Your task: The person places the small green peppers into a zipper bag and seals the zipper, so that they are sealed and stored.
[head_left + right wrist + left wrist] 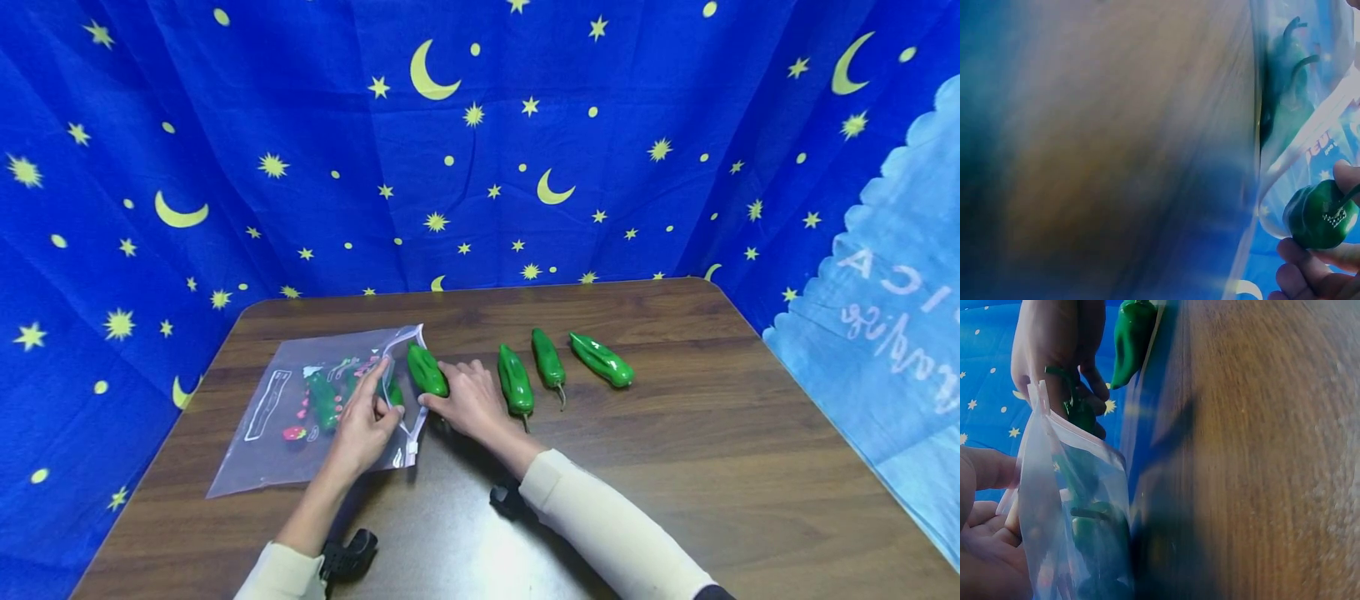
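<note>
A clear zip bag (262, 467) with printed strawberries lies on the left of the table, green peppers (324, 400) inside it. My left hand (363, 429) pinches the bag's upper layer beside its mouth, which gapes toward the right. At that mouth my right hand (472, 402) grips a green pepper (427, 370) between thumb and fingers. The right wrist view shows the held pepper (1319, 215) stem outward, in front of the bag's opening. In the left wrist view the fingers (991, 469) hold the bag's edge, with peppers (1100, 534) visible through the plastic.
Three green peppers lie right of my right hand: one (515, 379) close to it, another (548, 358) beside that, and a third (602, 360) farther right. The wooden table (712, 467) reaches back to a blue curtain (495, 225) with moons and stars.
</note>
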Demonstrator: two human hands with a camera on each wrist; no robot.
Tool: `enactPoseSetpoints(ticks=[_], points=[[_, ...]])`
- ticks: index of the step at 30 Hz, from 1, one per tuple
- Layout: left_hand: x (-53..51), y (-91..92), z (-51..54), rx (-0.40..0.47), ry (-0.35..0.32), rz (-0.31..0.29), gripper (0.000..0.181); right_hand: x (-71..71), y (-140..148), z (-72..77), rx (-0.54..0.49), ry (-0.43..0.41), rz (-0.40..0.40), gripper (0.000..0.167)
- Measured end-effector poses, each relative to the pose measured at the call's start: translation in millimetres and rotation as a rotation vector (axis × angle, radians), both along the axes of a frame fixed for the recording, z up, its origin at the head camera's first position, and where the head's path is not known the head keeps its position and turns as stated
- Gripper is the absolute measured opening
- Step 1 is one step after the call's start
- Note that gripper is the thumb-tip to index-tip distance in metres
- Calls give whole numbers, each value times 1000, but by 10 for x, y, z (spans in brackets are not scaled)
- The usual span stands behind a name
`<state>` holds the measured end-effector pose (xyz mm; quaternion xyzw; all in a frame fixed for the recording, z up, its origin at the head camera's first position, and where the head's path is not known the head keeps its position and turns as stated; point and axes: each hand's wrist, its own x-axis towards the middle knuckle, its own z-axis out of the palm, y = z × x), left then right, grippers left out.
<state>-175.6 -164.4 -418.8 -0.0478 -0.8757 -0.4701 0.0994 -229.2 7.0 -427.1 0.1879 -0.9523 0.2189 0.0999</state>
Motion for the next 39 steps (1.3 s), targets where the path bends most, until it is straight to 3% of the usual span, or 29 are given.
enactPoseSetpoints(ticks=[16, 24, 33, 39], points=[[2, 23, 12, -16, 16, 8, 75, 2, -121, -33, 2, -28, -17, 55], [-4, 21, 11, -27, 0, 13, 74, 16, -126, -52, -53, -47, 3, 47], [13, 24, -13, -4, 120, -4, 73, 50, -95, -49, -77, -51, 21, 42], [4, 26, -3, -15, 62, 1, 74, 52, -100, -48, -73, -31, -3, 33]])
